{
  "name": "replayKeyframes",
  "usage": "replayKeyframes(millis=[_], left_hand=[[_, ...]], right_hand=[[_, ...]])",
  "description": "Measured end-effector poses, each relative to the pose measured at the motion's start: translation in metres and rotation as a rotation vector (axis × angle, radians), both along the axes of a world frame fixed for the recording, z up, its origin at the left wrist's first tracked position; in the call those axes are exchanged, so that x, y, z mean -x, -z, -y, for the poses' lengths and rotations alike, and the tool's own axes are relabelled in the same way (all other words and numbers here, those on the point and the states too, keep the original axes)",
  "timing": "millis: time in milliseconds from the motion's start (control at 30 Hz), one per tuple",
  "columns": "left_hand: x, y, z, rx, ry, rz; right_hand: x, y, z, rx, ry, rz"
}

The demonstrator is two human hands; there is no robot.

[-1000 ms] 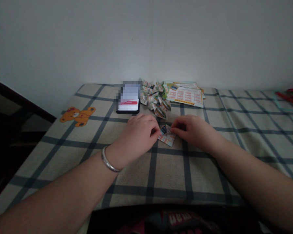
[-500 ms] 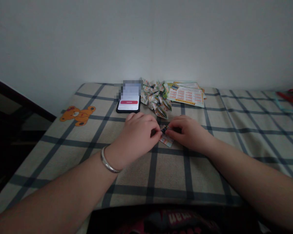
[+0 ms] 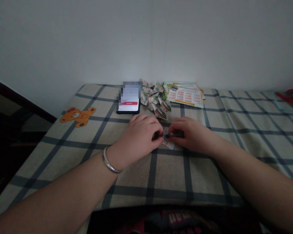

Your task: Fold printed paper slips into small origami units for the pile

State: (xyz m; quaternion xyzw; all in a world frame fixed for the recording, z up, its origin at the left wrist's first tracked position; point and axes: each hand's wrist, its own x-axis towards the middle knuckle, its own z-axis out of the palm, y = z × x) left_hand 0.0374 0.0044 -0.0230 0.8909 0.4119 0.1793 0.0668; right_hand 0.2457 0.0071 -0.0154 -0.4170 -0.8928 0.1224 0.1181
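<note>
A small folded piece of printed paper (image 3: 167,139) lies on the checked tablecloth (image 3: 200,175) between my two hands. My left hand (image 3: 139,138), with a silver bangle (image 3: 108,160) on the wrist, pinches its left side with curled fingers. My right hand (image 3: 191,135) pinches its right side, fingers pressed together. Most of the paper is hidden under my fingers.
Behind my hands lie a pile of folded paper pieces (image 3: 156,97), a lit phone (image 3: 129,100) and a stack of printed flyers (image 3: 185,94). A bear picture (image 3: 77,115) marks the cloth at the left. Red items (image 3: 291,96) sit far right. The wall stands close behind.
My hands have closed in on the paper and folded it smaller; less of it shows than a second ago.
</note>
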Motion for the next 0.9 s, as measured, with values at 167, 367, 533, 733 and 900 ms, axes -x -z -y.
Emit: replayKeyframes(millis=[167, 367, 533, 733, 900], left_hand=[[0.001, -0.005, 0.002, -0.055, 0.035, -0.045], [0.000, -0.007, 0.003, -0.111, 0.039, -0.081], [-0.001, -0.007, 0.003, -0.105, 0.036, -0.095], [-0.001, -0.004, 0.004, -0.090, 0.033, -0.080], [-0.002, -0.002, 0.003, -0.059, 0.023, 0.021]], right_hand=[[0.003, -0.002, 0.005, -0.039, 0.021, -0.042], [0.009, -0.002, 0.010, -0.117, 0.045, -0.010], [0.011, -0.005, 0.015, -0.094, 0.102, 0.050], [0.015, -0.006, 0.012, 0.041, 0.137, 0.039], [0.012, -0.004, 0.007, 0.058, 0.114, 0.002]])
